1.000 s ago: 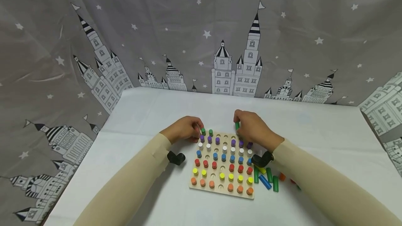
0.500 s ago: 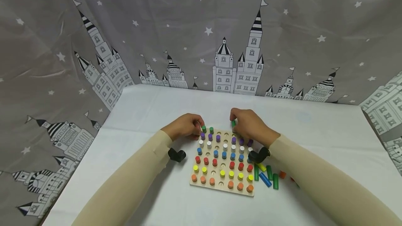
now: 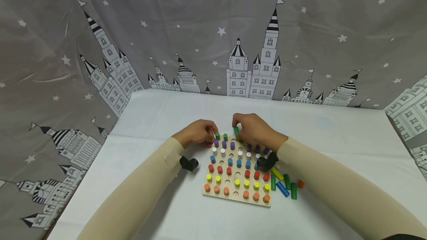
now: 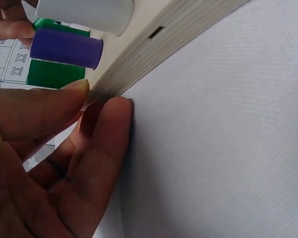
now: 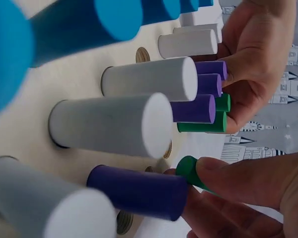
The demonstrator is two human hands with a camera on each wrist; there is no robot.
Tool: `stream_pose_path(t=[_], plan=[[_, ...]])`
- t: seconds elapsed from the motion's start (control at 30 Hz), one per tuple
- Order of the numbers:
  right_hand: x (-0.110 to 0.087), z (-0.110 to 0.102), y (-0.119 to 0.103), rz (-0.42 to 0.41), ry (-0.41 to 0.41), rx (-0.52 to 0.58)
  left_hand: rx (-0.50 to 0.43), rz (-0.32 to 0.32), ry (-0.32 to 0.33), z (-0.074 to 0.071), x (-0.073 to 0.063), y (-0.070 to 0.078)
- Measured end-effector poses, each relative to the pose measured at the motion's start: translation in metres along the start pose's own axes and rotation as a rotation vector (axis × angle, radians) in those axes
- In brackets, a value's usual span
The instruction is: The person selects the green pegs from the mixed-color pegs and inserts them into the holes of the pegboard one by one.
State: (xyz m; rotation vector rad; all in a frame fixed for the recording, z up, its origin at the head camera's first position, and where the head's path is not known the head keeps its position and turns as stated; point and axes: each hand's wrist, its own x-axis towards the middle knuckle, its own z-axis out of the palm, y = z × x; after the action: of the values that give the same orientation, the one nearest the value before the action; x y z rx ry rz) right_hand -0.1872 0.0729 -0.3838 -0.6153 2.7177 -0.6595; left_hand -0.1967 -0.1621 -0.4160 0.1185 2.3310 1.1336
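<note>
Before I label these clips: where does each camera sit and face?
Head: head-worn, facing forward and down at board; left hand, right hand, sleeves show.
Left wrist: wrist-worn, facing board's edge; left hand close, right fingers beyond.
Right wrist: wrist-worn, facing across pegs; right hand close, left hand beyond.
Wrist views share green pegs.

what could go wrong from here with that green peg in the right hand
The right hand pinches the green peg close to a purple peg, so it might knock that one askew. The loose pegs lie near the right sleeve, which could roll them. The left hand is at the edge of the board and might shift it.
</note>
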Motion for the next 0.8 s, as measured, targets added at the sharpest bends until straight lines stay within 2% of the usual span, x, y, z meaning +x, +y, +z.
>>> stream_pose_path(t=[0.33,0.57,0.8], plan=[[0.005,0.006,-0.008,-0.051,-0.001,-0.08,-0.046,-0.017,-0.028,0.0,-0.002,0.003],[0.008,0.007,-0.013,-0.085,0.003,-0.16,-0.044,0.001,-0.023,-0.001,-0.001,0.001],[0.008,0.009,-0.017,-0.135,0.015,-0.223,-0.039,-0.009,-0.025,-0.002,0.001,0.001]])
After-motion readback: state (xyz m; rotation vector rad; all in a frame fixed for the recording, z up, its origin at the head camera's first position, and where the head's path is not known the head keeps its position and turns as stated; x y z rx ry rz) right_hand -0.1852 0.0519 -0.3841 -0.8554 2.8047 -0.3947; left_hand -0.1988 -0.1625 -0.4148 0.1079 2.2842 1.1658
